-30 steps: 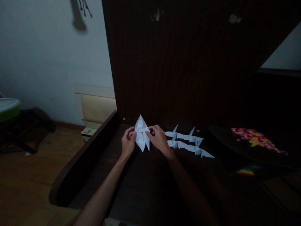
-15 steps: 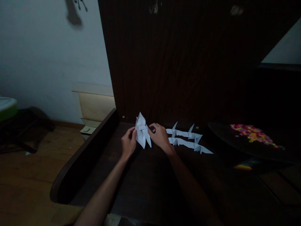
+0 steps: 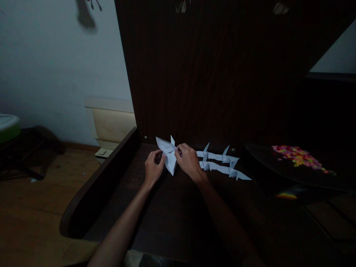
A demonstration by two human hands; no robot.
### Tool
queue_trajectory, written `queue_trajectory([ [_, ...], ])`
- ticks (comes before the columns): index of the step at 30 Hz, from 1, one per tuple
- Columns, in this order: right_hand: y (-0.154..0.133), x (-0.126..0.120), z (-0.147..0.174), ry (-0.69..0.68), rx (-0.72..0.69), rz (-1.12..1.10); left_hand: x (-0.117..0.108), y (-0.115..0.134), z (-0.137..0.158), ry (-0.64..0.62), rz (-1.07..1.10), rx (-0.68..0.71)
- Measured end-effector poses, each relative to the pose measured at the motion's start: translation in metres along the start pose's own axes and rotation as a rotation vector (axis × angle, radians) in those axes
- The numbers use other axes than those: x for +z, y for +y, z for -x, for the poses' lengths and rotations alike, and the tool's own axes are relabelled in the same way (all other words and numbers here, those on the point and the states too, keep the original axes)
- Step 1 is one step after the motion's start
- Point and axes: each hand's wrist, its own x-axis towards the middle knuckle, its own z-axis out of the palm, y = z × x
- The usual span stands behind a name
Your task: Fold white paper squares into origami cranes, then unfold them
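A white folded-paper piece (image 3: 170,157) with pointed flaps is held between my two hands, just above or on the dark wooden surface. My left hand (image 3: 154,167) pinches its left side between thumb and fingers. Its right side is gripped by my right hand (image 3: 190,160), whose fingers partly cover the paper. Right of that hand, two white folded-paper strips with upright spikes lie side by side, a rear strip (image 3: 215,156) and a front strip (image 3: 222,170). Their left ends are hidden behind my right hand.
A dark wooden panel (image 3: 211,74) rises behind the surface, and a raised side edge (image 3: 100,181) borders it on the left. At right, a dark box-like object (image 3: 258,163) carries a heap of small colourful pieces (image 3: 300,157). Wooden floor (image 3: 33,218) shows at left.
The folded-paper piece has been turned: its upper flap now points up-left and another thin point shows at the top. My left hand has shifted slightly right. The strips have stayed put.
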Motion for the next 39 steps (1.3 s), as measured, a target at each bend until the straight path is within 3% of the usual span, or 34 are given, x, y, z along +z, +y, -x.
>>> queue_trajectory([
  [4,-0.002,-0.001,0.000,-0.001,0.006,-0.022,0.002,-0.001,0.001,-0.008,-0.092,0.091],
  [12,0.003,-0.011,-0.003,-0.005,0.004,0.016,0.005,-0.003,0.002,-0.140,-0.096,0.087],
  [18,0.000,-0.015,-0.002,-0.012,0.009,0.103,0.004,0.003,0.005,0.020,-0.101,0.198],
  [22,-0.004,-0.013,0.000,-0.015,-0.017,0.126,0.003,0.003,0.006,0.057,-0.151,0.247],
  [33,-0.021,-0.012,0.007,-0.041,0.001,0.136,0.003,-0.003,0.005,0.102,-0.204,0.252],
  [39,-0.016,-0.016,0.004,-0.017,-0.008,0.129,0.002,-0.005,0.002,-0.025,-0.138,0.149],
])
